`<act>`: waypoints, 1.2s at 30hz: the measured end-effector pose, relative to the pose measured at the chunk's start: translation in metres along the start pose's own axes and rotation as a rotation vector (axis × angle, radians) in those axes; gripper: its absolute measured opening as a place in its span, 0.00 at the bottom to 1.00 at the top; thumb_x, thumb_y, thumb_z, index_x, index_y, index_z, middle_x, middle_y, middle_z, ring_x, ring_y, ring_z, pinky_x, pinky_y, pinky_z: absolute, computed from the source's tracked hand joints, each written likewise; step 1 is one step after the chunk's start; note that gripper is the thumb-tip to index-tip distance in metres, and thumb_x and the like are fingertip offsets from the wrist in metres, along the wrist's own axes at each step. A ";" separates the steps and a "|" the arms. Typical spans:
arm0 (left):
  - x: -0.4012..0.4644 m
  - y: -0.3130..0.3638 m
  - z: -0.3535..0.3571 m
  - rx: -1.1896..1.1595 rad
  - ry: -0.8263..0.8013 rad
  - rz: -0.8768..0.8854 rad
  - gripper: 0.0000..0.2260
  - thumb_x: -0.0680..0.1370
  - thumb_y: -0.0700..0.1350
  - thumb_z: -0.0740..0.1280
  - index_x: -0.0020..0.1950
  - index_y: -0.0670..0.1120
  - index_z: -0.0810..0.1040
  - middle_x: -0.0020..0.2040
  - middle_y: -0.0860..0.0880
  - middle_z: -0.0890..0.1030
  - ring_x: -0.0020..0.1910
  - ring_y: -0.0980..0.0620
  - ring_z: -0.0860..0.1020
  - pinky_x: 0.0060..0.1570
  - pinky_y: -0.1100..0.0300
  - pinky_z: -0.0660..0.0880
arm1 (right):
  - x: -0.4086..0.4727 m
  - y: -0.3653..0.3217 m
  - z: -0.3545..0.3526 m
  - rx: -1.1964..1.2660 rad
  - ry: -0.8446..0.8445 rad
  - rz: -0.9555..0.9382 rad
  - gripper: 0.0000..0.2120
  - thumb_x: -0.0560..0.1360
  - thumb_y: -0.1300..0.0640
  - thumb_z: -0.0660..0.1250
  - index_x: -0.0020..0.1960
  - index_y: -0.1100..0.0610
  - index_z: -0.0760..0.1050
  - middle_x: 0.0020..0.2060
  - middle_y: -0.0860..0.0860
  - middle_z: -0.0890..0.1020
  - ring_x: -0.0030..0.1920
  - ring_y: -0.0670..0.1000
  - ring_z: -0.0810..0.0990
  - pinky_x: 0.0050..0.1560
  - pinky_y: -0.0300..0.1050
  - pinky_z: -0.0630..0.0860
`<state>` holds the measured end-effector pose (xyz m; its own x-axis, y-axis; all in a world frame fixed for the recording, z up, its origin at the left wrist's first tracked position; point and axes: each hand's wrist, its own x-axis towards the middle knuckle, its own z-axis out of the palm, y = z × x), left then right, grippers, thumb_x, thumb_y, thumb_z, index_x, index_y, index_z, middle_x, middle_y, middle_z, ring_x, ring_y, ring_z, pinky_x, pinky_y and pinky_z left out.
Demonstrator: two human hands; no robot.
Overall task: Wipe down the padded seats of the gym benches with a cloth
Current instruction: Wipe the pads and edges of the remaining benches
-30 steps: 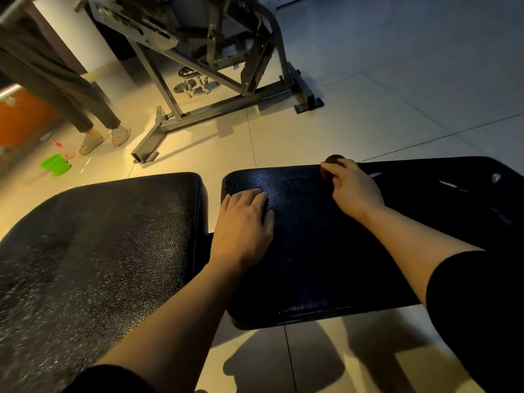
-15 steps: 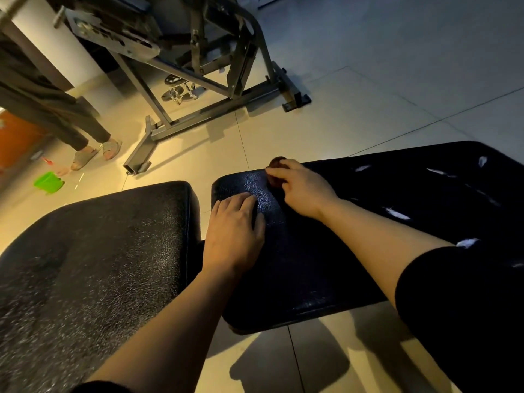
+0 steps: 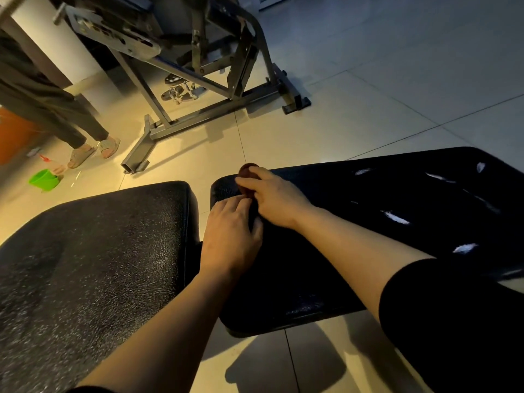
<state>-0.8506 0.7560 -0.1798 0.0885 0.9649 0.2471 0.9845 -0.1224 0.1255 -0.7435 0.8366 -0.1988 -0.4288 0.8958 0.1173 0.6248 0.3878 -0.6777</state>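
- Right hand [image 3: 276,198]: fingers curled round a small brown cloth [image 3: 247,177], at the far left corner of the right pad [image 3: 354,251].
- Left hand [image 3: 231,236]: flat on the same pad, fingers relaxed, fingertips just beside the right hand, holding nothing.
- Left pad [image 3: 93,251]: just beside the right pad, narrow gap between.
- Metal frame [image 3: 198,89]: on the floor beyond the right pad.
- Green tub [image 3: 44,180] and sandalled feet [image 3: 93,150]: far left of the right pad.

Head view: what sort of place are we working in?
Most likely a gym: two black padded benches side by side, a steel exercise machine frame behind them, on a tiled floor.
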 end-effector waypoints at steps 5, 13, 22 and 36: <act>0.000 -0.002 0.003 -0.005 0.028 -0.002 0.18 0.80 0.49 0.62 0.67 0.41 0.73 0.68 0.45 0.74 0.67 0.47 0.68 0.70 0.57 0.58 | -0.014 0.060 -0.034 -0.006 0.151 0.287 0.28 0.76 0.64 0.59 0.74 0.47 0.65 0.77 0.48 0.59 0.73 0.56 0.64 0.72 0.48 0.63; -0.030 -0.013 -0.022 -0.208 0.248 -0.156 0.12 0.77 0.42 0.66 0.61 0.44 0.77 0.63 0.49 0.74 0.62 0.52 0.70 0.55 0.68 0.60 | 0.001 -0.016 0.006 -0.002 0.021 0.021 0.27 0.79 0.63 0.59 0.76 0.47 0.62 0.78 0.49 0.55 0.76 0.55 0.56 0.75 0.54 0.59; -0.072 -0.014 -0.035 -0.218 0.108 -0.279 0.15 0.77 0.45 0.65 0.64 0.45 0.73 0.62 0.49 0.71 0.61 0.51 0.69 0.55 0.63 0.65 | -0.029 -0.014 0.008 0.012 0.034 -0.018 0.27 0.79 0.65 0.58 0.74 0.46 0.65 0.77 0.46 0.58 0.74 0.52 0.62 0.73 0.51 0.63; -0.123 0.006 -0.043 -0.044 -0.009 -0.174 0.19 0.75 0.50 0.65 0.63 0.42 0.74 0.60 0.44 0.75 0.61 0.44 0.70 0.65 0.55 0.64 | -0.084 -0.054 0.029 -0.100 -0.038 -0.265 0.27 0.79 0.65 0.61 0.75 0.46 0.64 0.78 0.46 0.56 0.77 0.50 0.52 0.75 0.49 0.57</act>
<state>-0.8626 0.6262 -0.1682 -0.0809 0.9745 0.2094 0.9776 0.0366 0.2074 -0.7597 0.7338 -0.1933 -0.6088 0.7520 0.2528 0.5477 0.6289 -0.5518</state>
